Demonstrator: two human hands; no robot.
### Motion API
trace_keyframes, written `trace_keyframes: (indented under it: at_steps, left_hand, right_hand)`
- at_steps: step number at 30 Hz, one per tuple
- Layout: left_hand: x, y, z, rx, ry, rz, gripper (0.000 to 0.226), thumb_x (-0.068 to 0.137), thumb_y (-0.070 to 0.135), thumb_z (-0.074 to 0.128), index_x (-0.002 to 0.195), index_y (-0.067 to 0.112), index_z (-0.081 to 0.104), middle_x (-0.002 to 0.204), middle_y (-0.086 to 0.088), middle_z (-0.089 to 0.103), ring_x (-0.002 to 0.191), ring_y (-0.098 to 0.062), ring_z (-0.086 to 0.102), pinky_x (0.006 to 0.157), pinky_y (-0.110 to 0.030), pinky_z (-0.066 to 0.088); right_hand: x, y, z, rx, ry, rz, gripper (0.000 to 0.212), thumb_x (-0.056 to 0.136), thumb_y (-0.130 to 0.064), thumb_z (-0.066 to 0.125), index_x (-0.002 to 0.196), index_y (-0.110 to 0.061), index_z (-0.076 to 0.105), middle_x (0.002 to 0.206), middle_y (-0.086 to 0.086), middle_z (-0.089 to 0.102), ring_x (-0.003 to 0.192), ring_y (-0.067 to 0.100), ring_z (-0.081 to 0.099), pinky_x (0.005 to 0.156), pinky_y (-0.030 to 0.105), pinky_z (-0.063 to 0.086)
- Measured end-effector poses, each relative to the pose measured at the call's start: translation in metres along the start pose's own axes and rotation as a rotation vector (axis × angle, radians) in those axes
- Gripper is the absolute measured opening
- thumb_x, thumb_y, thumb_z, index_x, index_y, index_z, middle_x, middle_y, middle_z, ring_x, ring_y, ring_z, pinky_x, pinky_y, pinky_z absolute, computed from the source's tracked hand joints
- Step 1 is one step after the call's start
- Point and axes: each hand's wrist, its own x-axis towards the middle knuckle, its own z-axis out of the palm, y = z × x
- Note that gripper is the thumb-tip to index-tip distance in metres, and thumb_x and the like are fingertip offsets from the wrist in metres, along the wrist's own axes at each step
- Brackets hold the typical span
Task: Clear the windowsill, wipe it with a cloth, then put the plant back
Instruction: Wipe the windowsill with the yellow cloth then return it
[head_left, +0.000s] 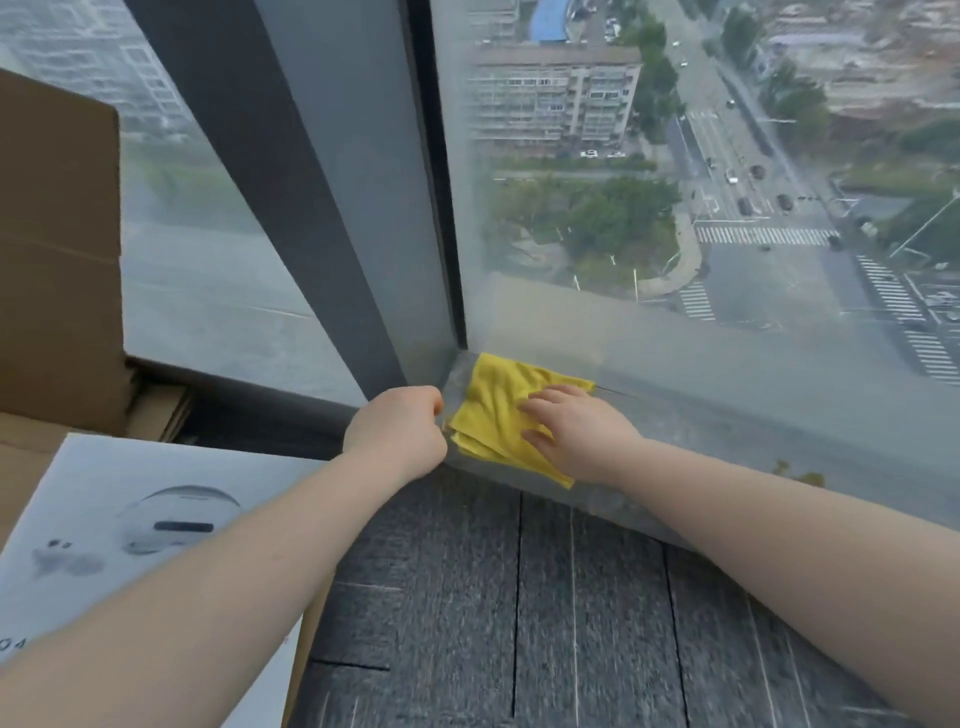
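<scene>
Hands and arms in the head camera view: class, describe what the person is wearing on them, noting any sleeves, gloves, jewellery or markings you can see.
Nothing is worn. The left hand and right hand have no gloves, and no rings show on the visible fingers. Both forearms are uncovered up to the frame edge, with no sleeves, watch, bracelet or markings in view.

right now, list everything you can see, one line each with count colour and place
cloth: one, yellow, folded, on the windowsill at its left end
windowsill: one, grey, below the right pane
window frame post: one, dark grey, between the two panes
cardboard box: one, brown, far left
printed box: one, white with a grey product picture, lower left
floor: dark grey planks, bottom centre
plant: only a few green leaves by the right forearm
left hand: one, closed into a fist at the cloth's left edge
right hand: one, flat on the cloth
</scene>
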Motion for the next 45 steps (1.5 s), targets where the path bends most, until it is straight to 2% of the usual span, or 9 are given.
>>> trace_keyframes:
  at_steps: [5,10,15,25,29,32,37,42,45]
  left_hand:
    - [0.011,-0.007,0.015,-0.101,0.089,0.089,0.026,0.090,0.014,0.042,0.108,0.014,0.062,0.112,-0.007,0.065,0.103,-0.030,0.057,0.082,-0.039,0.048]
    - [0.012,-0.003,0.037,-0.141,0.113,0.132,0.031,0.092,0.015,0.041,0.117,0.014,0.059,0.124,-0.006,0.060,0.114,-0.029,0.055,0.092,-0.041,0.046]
    - [0.012,-0.007,0.049,-0.057,0.128,0.045,0.016,0.091,0.016,0.040,0.094,0.015,0.055,0.103,-0.006,0.061,0.092,-0.028,0.057,0.067,-0.034,0.040]
    - [0.008,0.022,0.088,0.024,0.198,0.334,0.017,0.093,0.019,0.039,0.099,0.012,0.053,0.102,-0.005,0.052,0.096,-0.028,0.052,0.067,-0.036,0.037]
    - [0.011,0.048,0.099,0.020,0.118,0.409,0.034,0.096,0.018,0.035,0.126,0.011,0.048,0.129,-0.006,0.051,0.121,-0.027,0.047,0.089,-0.036,0.041]
    - [0.014,0.061,0.101,0.022,0.043,0.397,0.047,0.099,0.019,0.030,0.145,0.011,0.031,0.155,-0.006,0.028,0.143,-0.023,0.026,0.111,-0.036,0.027]
    - [0.022,0.047,0.105,0.126,0.008,0.414,0.054,0.099,0.021,0.026,0.152,0.017,0.015,0.161,-0.002,0.010,0.148,-0.017,0.011,0.117,-0.034,0.015]
    - [0.029,0.047,0.099,0.254,0.036,0.490,0.053,0.098,0.025,0.030,0.150,0.016,0.023,0.159,-0.006,0.020,0.145,-0.021,0.022,0.116,-0.034,0.019]
    - [0.035,0.049,0.098,0.329,0.067,0.517,0.043,0.096,0.024,0.034,0.131,0.009,0.052,0.140,-0.013,0.051,0.128,-0.028,0.050,0.102,-0.040,0.040]
  right_hand:
    - [0.037,-0.028,0.025,-0.010,-0.066,0.129,0.068,0.098,-0.057,0.023,0.155,-0.020,0.012,0.164,0.004,0.004,0.151,0.022,0.000,0.122,0.045,0.006]
    - [0.060,-0.052,0.048,0.007,-0.029,0.131,0.065,0.099,-0.055,0.013,0.155,-0.026,-0.001,0.163,0.000,-0.010,0.150,0.019,-0.011,0.120,0.048,-0.008]
    - [0.072,-0.055,0.050,-0.022,-0.006,0.064,0.067,0.097,-0.057,0.008,0.155,-0.027,-0.002,0.163,-0.002,-0.010,0.150,0.016,-0.012,0.120,0.046,-0.009]
    - [-0.009,0.035,0.046,-0.072,-0.016,0.201,0.092,0.072,-0.078,-0.008,0.154,-0.034,-0.005,0.162,-0.014,-0.008,0.149,0.006,-0.008,0.121,0.037,-0.006]
    - [-0.052,0.072,0.043,-0.116,-0.071,0.270,0.100,0.063,-0.075,-0.021,0.153,-0.033,-0.010,0.161,-0.013,-0.011,0.149,0.005,-0.010,0.122,0.035,-0.006]
    - [-0.055,0.071,0.045,-0.093,-0.065,0.318,0.085,0.079,-0.073,-0.005,0.153,-0.031,-0.008,0.162,-0.012,-0.011,0.149,0.007,-0.011,0.122,0.038,-0.007]
    - [-0.031,0.037,0.053,-0.046,-0.023,0.293,0.072,0.092,-0.064,0.009,0.154,-0.031,-0.005,0.162,-0.009,-0.011,0.149,0.012,-0.013,0.119,0.042,-0.011]
    - [-0.024,0.031,0.054,-0.032,-0.018,0.218,0.067,0.096,-0.060,0.016,0.154,-0.032,-0.003,0.162,-0.011,-0.008,0.150,0.011,-0.009,0.120,0.041,-0.009]
    - [-0.046,0.057,0.050,-0.072,-0.046,0.234,0.073,0.090,-0.067,0.008,0.154,-0.033,-0.004,0.162,-0.012,-0.008,0.149,0.008,-0.009,0.122,0.038,-0.007]
